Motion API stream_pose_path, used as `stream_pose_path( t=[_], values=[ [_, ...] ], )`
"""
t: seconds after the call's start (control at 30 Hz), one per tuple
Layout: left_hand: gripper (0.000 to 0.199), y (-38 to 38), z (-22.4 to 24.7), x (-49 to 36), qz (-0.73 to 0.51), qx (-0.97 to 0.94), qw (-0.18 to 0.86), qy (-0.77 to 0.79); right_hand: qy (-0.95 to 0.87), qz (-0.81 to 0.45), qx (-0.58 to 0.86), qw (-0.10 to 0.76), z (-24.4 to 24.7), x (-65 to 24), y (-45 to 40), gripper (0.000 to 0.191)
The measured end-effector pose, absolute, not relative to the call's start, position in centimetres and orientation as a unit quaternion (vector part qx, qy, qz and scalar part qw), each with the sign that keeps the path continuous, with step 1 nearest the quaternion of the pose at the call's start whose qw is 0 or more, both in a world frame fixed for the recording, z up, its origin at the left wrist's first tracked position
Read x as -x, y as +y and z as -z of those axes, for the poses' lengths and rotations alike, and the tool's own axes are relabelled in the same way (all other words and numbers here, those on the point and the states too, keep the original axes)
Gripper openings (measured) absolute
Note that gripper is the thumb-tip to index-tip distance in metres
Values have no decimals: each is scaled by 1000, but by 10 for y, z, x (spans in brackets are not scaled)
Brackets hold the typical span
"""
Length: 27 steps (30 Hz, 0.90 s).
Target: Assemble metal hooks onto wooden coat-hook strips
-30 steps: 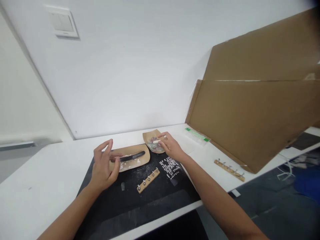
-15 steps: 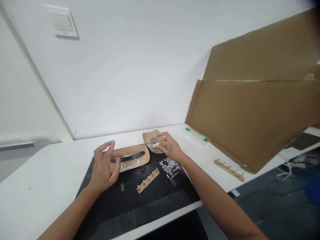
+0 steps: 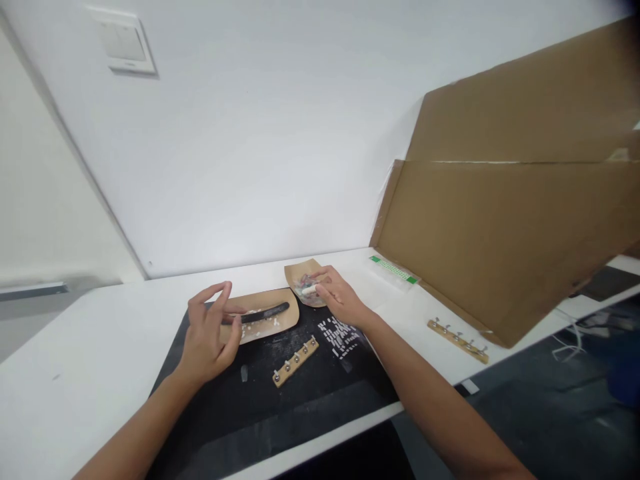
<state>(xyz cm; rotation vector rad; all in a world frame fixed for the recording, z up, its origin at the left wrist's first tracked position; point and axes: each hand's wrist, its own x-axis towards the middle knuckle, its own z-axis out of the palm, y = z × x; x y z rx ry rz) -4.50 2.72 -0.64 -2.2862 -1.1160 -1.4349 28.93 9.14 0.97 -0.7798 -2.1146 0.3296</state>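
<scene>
My left hand (image 3: 206, 337) is over the left end of a curved black nail file (image 3: 267, 312), its thumb in front and fingers behind, index finger raised. The file lies across a brown paper tray (image 3: 291, 320) with small white bits in it. My right hand (image 3: 340, 293) pinches a small white stick-like piece (image 3: 310, 289), its exact kind unclear. It is above a second paper tray (image 3: 296, 272) holding a clear plastic bag (image 3: 305, 283) with coloured contents. Below the trays, a wooden strip (image 3: 295, 362) with several metal posts lies on a black mat (image 3: 215, 413).
Several small white pieces (image 3: 340, 337) lie in rows on the mat. A second wooden strip with metal posts (image 3: 457, 341) and a green-edged clear packet (image 3: 395, 269) are to the right. A large cardboard box (image 3: 500, 220) stands open by the wall (image 3: 260, 133).
My right hand has shifted slightly, and the white piece in its fingers shows more plainly, nearer the plastic bag. My left hand and the file have hardly moved.
</scene>
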Motion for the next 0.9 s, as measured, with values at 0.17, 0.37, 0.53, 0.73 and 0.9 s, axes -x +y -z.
stream_pose_path(
  t=[0.17,0.37,0.53,0.73,0.9],
  values=[
    [76,26,3,44,483,780,110,-382,-854,-136,296,406,-13,-288,88,55],
    [61,24,0,38,446,825,119,-325,-882,-130,262,370,-13,-272,72,64],
    [55,19,-2,27,436,842,118,-294,-912,-118,209,332,-16,-251,53,73],
    [41,14,-4,21,412,866,98,-266,-927,-114,190,303,-19,-238,41,65],
    [37,16,-2,22,411,865,103,-269,-930,-114,194,290,-20,-238,39,65]
  ],
)
